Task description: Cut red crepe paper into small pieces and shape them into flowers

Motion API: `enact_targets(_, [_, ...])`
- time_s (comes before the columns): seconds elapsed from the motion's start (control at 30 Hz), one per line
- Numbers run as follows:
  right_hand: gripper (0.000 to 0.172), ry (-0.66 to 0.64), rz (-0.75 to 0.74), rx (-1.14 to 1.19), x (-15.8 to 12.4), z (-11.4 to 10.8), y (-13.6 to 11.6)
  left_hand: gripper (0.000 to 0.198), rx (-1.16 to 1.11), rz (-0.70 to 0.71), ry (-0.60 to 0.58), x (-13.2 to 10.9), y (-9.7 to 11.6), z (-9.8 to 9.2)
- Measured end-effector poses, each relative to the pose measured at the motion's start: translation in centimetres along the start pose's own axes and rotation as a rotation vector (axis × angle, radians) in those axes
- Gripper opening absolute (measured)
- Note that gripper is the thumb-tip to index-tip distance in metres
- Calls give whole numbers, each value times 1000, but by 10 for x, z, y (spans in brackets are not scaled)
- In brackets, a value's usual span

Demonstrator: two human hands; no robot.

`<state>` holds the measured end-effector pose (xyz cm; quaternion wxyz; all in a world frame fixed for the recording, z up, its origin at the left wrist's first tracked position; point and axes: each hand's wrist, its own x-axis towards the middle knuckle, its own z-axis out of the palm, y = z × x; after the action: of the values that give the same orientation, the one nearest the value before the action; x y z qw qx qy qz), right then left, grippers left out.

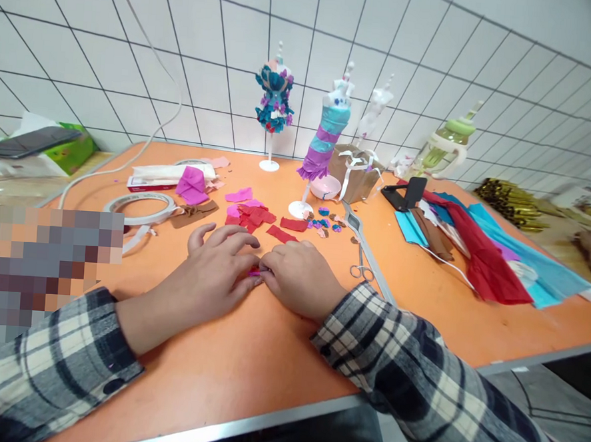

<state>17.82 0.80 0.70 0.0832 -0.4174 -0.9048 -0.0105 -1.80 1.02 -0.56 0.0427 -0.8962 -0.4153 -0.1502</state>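
Low over the orange table (195, 381), my left hand (217, 269) pinches a small bright pink piece of paper (255, 272) between thumb and forefinger, its other fingers loosely bent. My right hand (299, 278) is closed at the other side of the same piece, so most of it is hidden. Just beyond the hands lie red paper pieces (250, 217) and pink paper pieces (239, 195). Small blue, purple and brown paper bits (323, 223) are scattered past my right hand. Scissors (361, 268) rest to the right of it.
Behind stand a mini mannequin in teal ruffles (274, 96), one in blue and purple paper (325, 139) and a white one (376, 109). A tape roll (140, 208) lies left; a pink bowl (326, 187), phone stand (405, 193), bottle (445, 147) and red paper sheet (487, 266) are farther right.
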Motion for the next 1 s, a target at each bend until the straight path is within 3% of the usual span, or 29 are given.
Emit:
enact_targets(0.43, [24,-33,8,65,0,2,-1,20,-27,15,6,1,2,-5])
enact_targets(0.53, [22,25,41,174,-3,-2,1,19,-83,19,3,1,-4,-4])
enact_targets(0.6, [24,131,102,271,-13,-8,7,19,-142,7,15,2,-9,-2])
enact_targets(0.77, [21,337,385,279,-68,-17,45,19,-316,-30,47,5,-15,1])
enact_targets(0.87, [24,289,596,188,-102,-13,78,19,-371,-52,74,6,-13,3])
enact_targets(1.0, [29,165,696,159,-118,-8,105,16,-391,-51,75,5,-11,4])
